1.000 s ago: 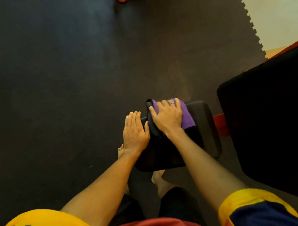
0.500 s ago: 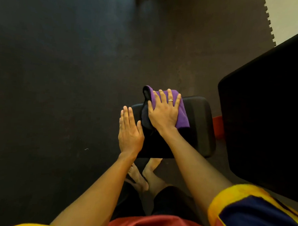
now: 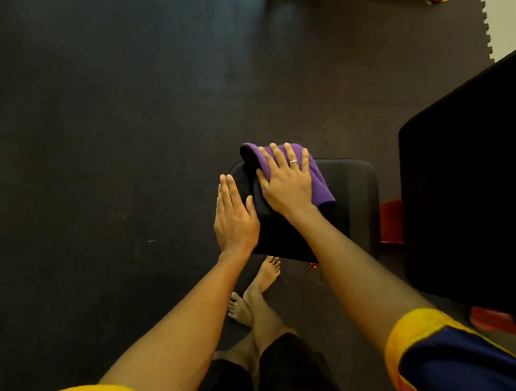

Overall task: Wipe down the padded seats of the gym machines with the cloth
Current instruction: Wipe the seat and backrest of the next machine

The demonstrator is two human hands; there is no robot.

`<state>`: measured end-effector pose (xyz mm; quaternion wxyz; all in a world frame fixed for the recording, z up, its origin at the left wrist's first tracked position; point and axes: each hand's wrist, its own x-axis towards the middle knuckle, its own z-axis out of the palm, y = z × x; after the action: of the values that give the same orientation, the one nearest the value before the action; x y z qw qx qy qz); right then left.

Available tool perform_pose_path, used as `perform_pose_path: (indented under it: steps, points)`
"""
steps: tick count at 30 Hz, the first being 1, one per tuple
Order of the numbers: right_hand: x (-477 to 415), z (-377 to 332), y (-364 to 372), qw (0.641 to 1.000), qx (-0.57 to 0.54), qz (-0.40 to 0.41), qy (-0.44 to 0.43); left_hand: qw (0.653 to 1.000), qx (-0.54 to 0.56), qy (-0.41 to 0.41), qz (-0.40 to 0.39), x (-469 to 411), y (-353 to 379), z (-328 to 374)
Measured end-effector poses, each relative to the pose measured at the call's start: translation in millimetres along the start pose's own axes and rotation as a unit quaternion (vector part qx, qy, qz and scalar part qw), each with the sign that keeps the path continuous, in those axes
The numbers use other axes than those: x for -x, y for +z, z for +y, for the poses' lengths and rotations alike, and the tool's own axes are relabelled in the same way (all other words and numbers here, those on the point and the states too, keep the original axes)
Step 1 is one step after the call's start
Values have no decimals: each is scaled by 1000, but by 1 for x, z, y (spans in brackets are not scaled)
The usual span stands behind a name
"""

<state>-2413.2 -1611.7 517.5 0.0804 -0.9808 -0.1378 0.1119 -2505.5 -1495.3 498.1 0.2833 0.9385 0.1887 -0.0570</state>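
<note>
Dark mat [image 3: 106, 129], folded purple cloth [image 3: 319, 186], black seat [image 3: 351, 193]

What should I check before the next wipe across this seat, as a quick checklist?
1. Cloth under the right hand: ok, palm flat on it.
2. Cloth on the seat: ok, though its far corner hangs past the edge.
3. Left hand bracing the seat's left edge: ok, flat and clear of the cloth.
4. Path to the right: ok, that part of the seat is bare up to the red frame.
5. Feet clear: ok, they are on the mat in front of the seat.
6. Cloth damp or clean enough: cannot tell.
</note>
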Motion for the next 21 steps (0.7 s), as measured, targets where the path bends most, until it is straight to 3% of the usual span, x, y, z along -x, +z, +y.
perform_pose_path:
  steps: [5,8,12,18,21]
  points:
    - [73,28,15,990,-2,5,-142,999,32,-11,3,0,-2,-1]
    - [83,35,18,991,1,-28,-128,999,37,-15,7,2,0,0]
    - [23,3,6,992,-2,-47,-117,997,56,-25,35,1,4,2]
    - [-46,-29,-5,984,-28,-46,-167,996,57,-44,51,0,9,-1]
    - [-48,-12,-11,996,-33,-7,-78,996,60,-49,51,3,4,3]
